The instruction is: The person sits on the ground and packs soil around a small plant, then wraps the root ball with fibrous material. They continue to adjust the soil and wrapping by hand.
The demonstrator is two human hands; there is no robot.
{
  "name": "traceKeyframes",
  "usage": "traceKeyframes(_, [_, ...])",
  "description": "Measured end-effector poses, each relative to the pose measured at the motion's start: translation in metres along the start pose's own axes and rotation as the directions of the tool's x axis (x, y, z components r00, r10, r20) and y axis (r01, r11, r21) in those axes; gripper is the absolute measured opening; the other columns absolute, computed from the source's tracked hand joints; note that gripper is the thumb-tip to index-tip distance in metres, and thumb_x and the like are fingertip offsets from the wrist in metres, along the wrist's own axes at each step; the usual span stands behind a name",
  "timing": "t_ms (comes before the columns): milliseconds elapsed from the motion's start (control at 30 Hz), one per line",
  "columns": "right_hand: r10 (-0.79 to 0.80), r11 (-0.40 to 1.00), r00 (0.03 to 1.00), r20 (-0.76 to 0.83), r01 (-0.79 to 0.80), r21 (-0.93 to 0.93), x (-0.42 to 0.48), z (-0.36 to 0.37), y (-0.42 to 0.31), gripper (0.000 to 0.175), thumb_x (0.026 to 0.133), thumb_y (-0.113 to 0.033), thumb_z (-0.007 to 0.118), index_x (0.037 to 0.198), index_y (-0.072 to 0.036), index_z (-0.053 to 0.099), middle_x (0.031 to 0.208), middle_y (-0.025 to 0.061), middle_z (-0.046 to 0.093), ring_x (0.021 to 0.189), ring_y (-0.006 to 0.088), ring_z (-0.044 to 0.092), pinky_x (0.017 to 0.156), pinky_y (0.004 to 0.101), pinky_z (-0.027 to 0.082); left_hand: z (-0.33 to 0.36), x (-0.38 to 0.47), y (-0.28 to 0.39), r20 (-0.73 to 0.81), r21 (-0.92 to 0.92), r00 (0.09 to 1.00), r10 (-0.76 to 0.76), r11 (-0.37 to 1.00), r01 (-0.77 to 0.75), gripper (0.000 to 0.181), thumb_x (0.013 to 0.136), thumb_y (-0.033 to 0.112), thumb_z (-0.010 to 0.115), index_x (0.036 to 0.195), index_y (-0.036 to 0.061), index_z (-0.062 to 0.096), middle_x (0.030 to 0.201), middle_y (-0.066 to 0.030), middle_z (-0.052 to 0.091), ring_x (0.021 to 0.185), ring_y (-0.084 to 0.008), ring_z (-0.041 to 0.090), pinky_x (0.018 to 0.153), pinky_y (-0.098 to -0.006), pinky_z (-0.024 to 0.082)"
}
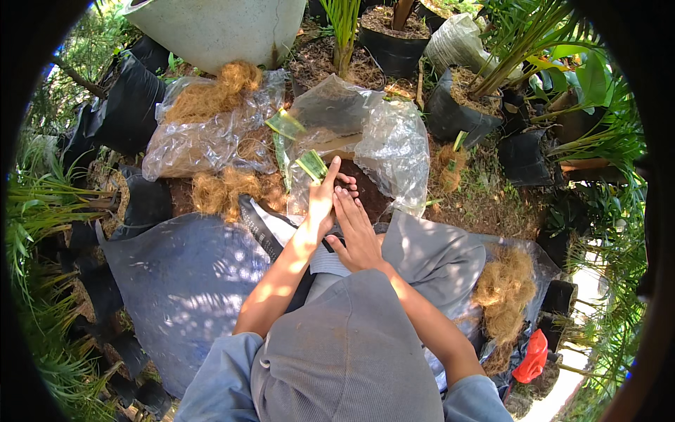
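Note:
My left hand (321, 192) and my right hand (359, 232) meet palm to palm in front of my lap. The right fingers lie straight across the left palm, whose fingertips curl beyond them. Whatever may be between the palms is hidden. Just beside the left hand is a cut piece of green, yellow-edged leaf (312, 165); whether the hand touches it I cannot tell. Below and beyond the hands spreads a clear plastic bag (395, 142), with dark soil (369, 192) showing near the fingers. Another leaf piece (285, 124) rests on the plastic farther off.
Brown fibre (203, 103) tops a second plastic bag (179, 140) at the left. More fibre clumps (503, 295) lie at the right, near a red plastic bag (531, 357). A blue tarp (184, 295) lies under me. Potted plants (395, 47) and a large pale planter (221, 31) stand beyond.

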State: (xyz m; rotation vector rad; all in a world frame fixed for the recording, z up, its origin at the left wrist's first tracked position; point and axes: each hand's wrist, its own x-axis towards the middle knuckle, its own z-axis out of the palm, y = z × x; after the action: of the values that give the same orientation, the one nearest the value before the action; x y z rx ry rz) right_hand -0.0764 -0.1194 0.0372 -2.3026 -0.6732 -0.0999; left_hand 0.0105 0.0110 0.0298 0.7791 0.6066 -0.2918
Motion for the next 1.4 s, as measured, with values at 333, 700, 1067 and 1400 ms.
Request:
traceKeyframes(333, [0.022,0.980,0.994,-0.108,0.001,0.201,0.008,-0.007,0.000,0.078,0.113,-0.055,0.048,0.168,0.001,0.039,0.174,0.0238,0.036,0.160,0.0452,0.035,0.132,0.0583,0.026,-0.011,0.011,0.000,0.036,0.208,0.970,0.239,0.948,-0.241,0.035,0.101,0.023,0.082,0.076,0.0044,0.067,0.068,-0.0073,0.068,0.056,-0.0158,0.064,0.052,-0.0309,0.053])
traceKeyframes(700, [-0.009,1.000,0.991,-0.131,0.007,-0.014,0.054,-0.031,0.021,0.044,0.113,-0.043,0.051,0.134,-0.014,0.077,0.173,0.0177,0.039,0.160,0.0467,0.030,0.130,0.0614,0.023,-0.027,0.011,-0.008,0.326,0.551,0.857,0.399,0.657,-0.515,0.013,0.094,0.008,0.078,0.089,-0.0031,0.072,0.078,-0.0071,0.074,0.070,-0.0119,0.068,0.059,-0.0324,0.053])
traceKeyframes(1067, [0.096,0.994,0.960,-0.264,-0.081,0.068,0.043,-0.033,0.030,0.042,0.111,-0.041,0.055,0.134,-0.012,0.075,0.172,0.0221,0.039,0.158,0.0474,0.033,0.130,0.0611,0.024,-0.008,-0.003,-0.007,0.206,0.690,0.921,0.331,0.618,-0.376,0.027,0.092,0.024,0.085,0.092,0.0006,0.073,0.076,-0.0039,0.072,0.069,-0.0091,0.065,0.061,-0.0322,0.053])
traceKeyframes(1400, [0.163,0.950,0.857,-0.490,-0.002,0.313,0.039,-0.027,0.014,0.051,0.103,-0.036,0.072,0.144,-0.006,0.066,0.168,0.0230,0.042,0.149,0.0437,0.047,0.123,0.0548,0.038,0.020,0.002,0.007,0.136,0.397,0.972,0.190,0.889,-0.229,0.031,0.101,0.028,0.079,0.085,0.0036,0.070,0.080,-0.0097,0.075,0.070,-0.0178,0.074,0.064,-0.0340,0.062])
